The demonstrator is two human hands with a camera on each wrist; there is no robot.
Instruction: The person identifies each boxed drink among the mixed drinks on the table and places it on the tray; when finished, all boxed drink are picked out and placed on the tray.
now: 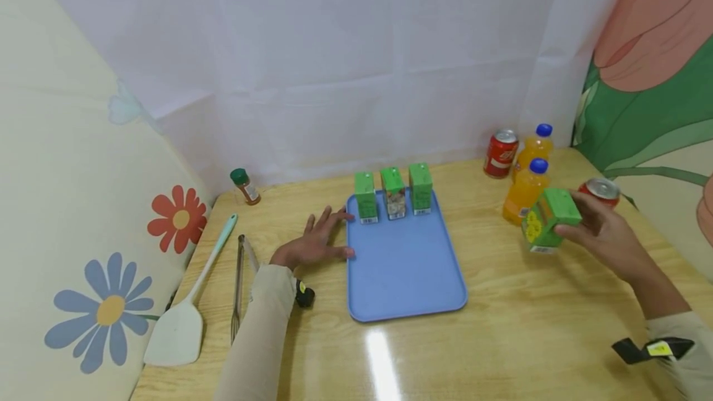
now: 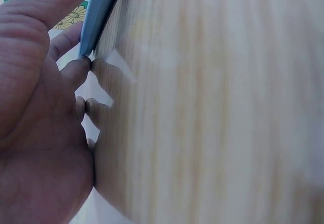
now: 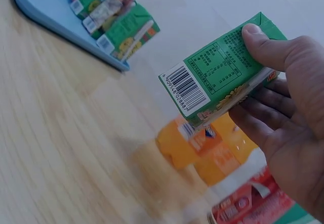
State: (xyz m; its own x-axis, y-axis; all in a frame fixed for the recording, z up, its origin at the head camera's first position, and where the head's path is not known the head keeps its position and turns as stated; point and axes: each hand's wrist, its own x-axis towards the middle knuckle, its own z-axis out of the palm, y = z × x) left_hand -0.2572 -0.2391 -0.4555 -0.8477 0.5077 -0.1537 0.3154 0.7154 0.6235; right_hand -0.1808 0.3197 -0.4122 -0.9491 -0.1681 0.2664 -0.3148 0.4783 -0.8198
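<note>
A green drink carton (image 1: 548, 218) is held up off the table in my right hand (image 1: 607, 234), pinched between thumb and fingers; its barcode side shows in the right wrist view. My left hand (image 1: 314, 243) rests at the left edge of the blue tray (image 1: 403, 271), thumb and a finger touching the rim. Along the tray's far end stand a left green carton (image 1: 366, 197), a middle carton (image 1: 394, 194) with a patterned side, and a right carton (image 1: 421, 189), all upright. In the left wrist view, the left palm (image 2: 40, 123) is beside the tray rim.
Behind the held carton stand two orange drink bottles (image 1: 526, 194) and a red can (image 1: 501, 155); another red can (image 1: 600, 189) is partly hidden by the right hand. On the left lie a spatula (image 1: 178, 333), metal tongs (image 1: 239, 283) and a green-capped spice jar (image 1: 246, 187).
</note>
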